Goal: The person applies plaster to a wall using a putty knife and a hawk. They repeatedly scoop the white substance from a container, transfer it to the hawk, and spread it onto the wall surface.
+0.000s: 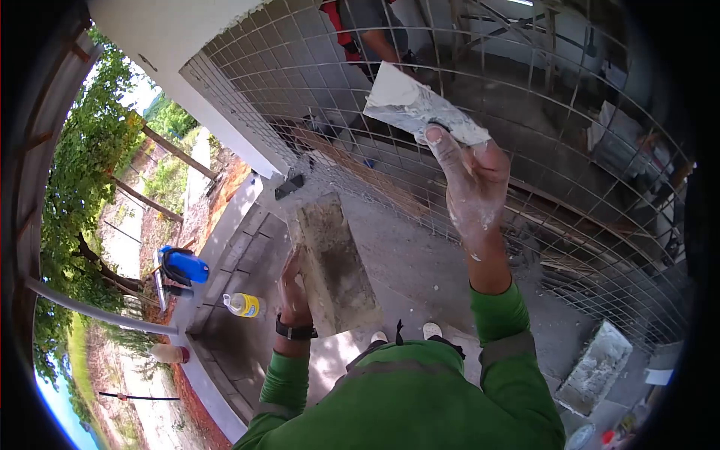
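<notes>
My left hand [291, 289], with a dark band at the wrist, is closed against the left side of a rough grey-brown block [335, 262], held up in front of my body. Its fingers are partly hidden by the block. My right hand [474, 180], smeared with white, is raised in front of the wire mesh. It grips a flat piece coated in white paste [420, 103], with the thumb on the near face. The block and the coated piece are apart.
Wire mesh [555, 127] curves across the upper right. A person [371, 34] stands behind it. A yellow-labelled bottle [244, 304] and a blue container [185, 265] are at the left. A whitish trough [595, 367] lies at the lower right. A low block wall [217, 289] borders the floor.
</notes>
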Demonstrator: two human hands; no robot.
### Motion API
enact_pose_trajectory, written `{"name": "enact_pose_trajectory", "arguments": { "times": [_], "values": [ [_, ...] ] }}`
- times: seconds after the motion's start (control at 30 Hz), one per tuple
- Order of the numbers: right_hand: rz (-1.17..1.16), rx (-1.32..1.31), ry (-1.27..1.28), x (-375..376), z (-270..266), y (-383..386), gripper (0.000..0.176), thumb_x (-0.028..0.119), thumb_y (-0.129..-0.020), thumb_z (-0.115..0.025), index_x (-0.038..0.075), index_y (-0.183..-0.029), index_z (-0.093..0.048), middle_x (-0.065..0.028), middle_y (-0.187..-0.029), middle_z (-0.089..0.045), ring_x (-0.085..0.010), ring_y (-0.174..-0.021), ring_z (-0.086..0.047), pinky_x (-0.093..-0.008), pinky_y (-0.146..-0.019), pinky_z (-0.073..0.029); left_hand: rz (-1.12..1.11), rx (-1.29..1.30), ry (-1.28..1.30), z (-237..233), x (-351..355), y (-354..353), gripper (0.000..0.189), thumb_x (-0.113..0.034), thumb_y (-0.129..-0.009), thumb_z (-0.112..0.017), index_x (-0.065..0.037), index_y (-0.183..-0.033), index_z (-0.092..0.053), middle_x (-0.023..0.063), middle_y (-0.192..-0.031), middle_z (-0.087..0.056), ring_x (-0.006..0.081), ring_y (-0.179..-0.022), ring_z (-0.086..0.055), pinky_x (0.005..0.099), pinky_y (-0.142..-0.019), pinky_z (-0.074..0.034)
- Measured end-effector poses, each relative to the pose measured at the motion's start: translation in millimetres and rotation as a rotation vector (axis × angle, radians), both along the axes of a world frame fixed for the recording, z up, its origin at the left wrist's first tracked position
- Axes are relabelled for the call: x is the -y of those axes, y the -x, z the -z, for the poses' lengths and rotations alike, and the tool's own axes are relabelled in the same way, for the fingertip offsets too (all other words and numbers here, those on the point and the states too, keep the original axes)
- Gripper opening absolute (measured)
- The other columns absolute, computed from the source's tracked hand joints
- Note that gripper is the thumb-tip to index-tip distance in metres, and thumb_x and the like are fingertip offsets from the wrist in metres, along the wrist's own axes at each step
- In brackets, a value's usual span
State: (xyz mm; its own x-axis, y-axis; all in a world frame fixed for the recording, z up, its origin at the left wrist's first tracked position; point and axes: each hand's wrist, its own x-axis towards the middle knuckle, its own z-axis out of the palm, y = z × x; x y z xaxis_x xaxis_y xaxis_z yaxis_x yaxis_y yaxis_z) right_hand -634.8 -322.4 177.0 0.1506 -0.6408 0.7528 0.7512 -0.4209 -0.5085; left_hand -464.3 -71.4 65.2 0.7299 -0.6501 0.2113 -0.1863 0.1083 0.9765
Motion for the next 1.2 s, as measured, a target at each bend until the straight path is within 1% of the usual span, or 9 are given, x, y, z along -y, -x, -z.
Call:
{"name": "enact_pose_trajectory", "arguments": {
  "times": [0.27, 0.37, 0.47, 0.53, 0.6, 0.67, 0.73, 0.8, 1.2],
  "values": [
    [0.568, -0.425, 0.934, -49, 49, -42, 0.027, 0.005, -0.083, -0.072, 0.008, -0.109, -0.074, -0.0038, -0.114, -0.068, -0.0260, -0.096, -0.066, -0.0378, -0.078, -0.052, 0.085, -0.127, 0.114, -50, 5, -37, 0.040, -0.007, -0.093, -0.058, 0.008, -0.130, -0.054, 0.0176, -0.126, -0.060, 0.0213, -0.111, -0.060, 0.0335, -0.097, -0.047],
    [0.811, -0.564, 0.951, -50, 65, -31, 0.032, 0.005, -0.076, -0.071, 0.010, -0.107, -0.074, -0.0016, -0.113, -0.066, -0.0265, -0.092, -0.066, -0.0395, -0.076, -0.052, 0.150, -0.123, 0.117, -60, 6, -71, 0.040, -0.011, -0.095, -0.057, 0.007, -0.130, -0.055, 0.0159, -0.124, -0.061, 0.0191, -0.107, -0.060, 0.0305, -0.093, -0.048],
    [0.906, -0.815, 0.956, -46, 76, -16, 0.030, 0.004, -0.078, -0.068, 0.008, -0.108, -0.072, -0.0053, -0.111, -0.067, -0.0287, -0.092, -0.066, -0.0400, -0.074, -0.052, 0.223, -0.591, 0.309, -88, 9, -79, 0.037, -0.014, -0.099, -0.053, 0.008, -0.128, -0.057, 0.0149, -0.125, -0.059, 0.0198, -0.107, -0.060, 0.0292, -0.092, -0.049],
    [1.014, -0.851, 0.846, -62, 56, -10, 0.028, 0.003, -0.079, -0.067, 0.007, -0.107, -0.070, -0.0071, -0.108, -0.067, -0.0294, -0.092, -0.066, -0.0401, -0.074, -0.052, 0.029, 0.428, 0.217, -89, 18, -86, 0.034, -0.015, -0.103, -0.047, 0.007, -0.127, -0.058, 0.0131, -0.128, -0.057, 0.0201, -0.108, -0.059, 0.0295, -0.091, -0.049],
    [1.151, -0.866, 0.731, -82, 24, -4, 0.027, 0.003, -0.080, -0.066, 0.006, -0.106, -0.068, -0.0088, -0.105, -0.068, -0.0302, -0.091, -0.066, -0.0402, -0.074, -0.053, 0.068, 0.392, 0.292, -79, 41, -96, 0.034, -0.015, -0.104, -0.045, 0.006, -0.129, -0.055, 0.0122, -0.128, -0.056, 0.0192, -0.109, -0.058, 0.0299, -0.093, -0.049],
    [0.929, -0.705, 0.720, -112, -10, -5, 0.017, 0.015, -0.087, -0.070, 0.002, -0.098, -0.068, -0.0123, -0.094, -0.068, -0.0297, -0.085, -0.066, -0.0388, -0.076, -0.052, 0.130, 0.364, 0.365, -88, 62, -95, 0.034, -0.014, -0.105, -0.042, 0.005, -0.132, -0.053, 0.0114, -0.129, -0.055, 0.0184, -0.110, -0.057, 0.0304, -0.094, -0.048],
    [0.942, -0.746, 0.760, -126, -41, -5, 0.019, 0.016, -0.087, -0.072, 0.000, -0.095, -0.066, -0.0124, -0.091, -0.068, -0.0277, -0.083, -0.067, -0.0363, -0.070, -0.053, 0.475, -0.190, 0.614, -113, 69, -81, 0.037, -0.016, -0.107, -0.041, 0.002, -0.138, -0.046, 0.0102, -0.128, -0.055, 0.0159, -0.110, -0.056, 0.0296, -0.095, -0.045],
    [0.625, -0.911, 0.738, -124, -67, -11, 0.018, 0.012, -0.085, -0.070, 0.003, -0.099, -0.064, -0.0104, -0.094, -0.069, -0.0313, -0.076, -0.066, -0.0369, -0.066, -0.054, 0.500, -0.033, 0.661, -119, 79, -72, 0.037, -0.017, -0.107, -0.042, 0.002, -0.139, -0.045, 0.0094, -0.128, -0.055, 0.0146, -0.110, -0.054, 0.0287, -0.096, -0.044],
    [1.314, -1.038, 0.640, -70, -195, -7, 0.039, 0.031, -0.093, -0.067, 0.000, -0.116, -0.064, -0.0179, -0.099, -0.070, -0.0311, -0.069, -0.067, -0.0396, -0.070, -0.055, 0.678, -0.020, 0.821, -145, 123, -37, 0.039, -0.022, -0.107, -0.047, 0.001, -0.137, -0.045, 0.0069, -0.122, -0.057, 0.0118, -0.109, -0.051, 0.0271, -0.097, -0.041]
  ]
}}
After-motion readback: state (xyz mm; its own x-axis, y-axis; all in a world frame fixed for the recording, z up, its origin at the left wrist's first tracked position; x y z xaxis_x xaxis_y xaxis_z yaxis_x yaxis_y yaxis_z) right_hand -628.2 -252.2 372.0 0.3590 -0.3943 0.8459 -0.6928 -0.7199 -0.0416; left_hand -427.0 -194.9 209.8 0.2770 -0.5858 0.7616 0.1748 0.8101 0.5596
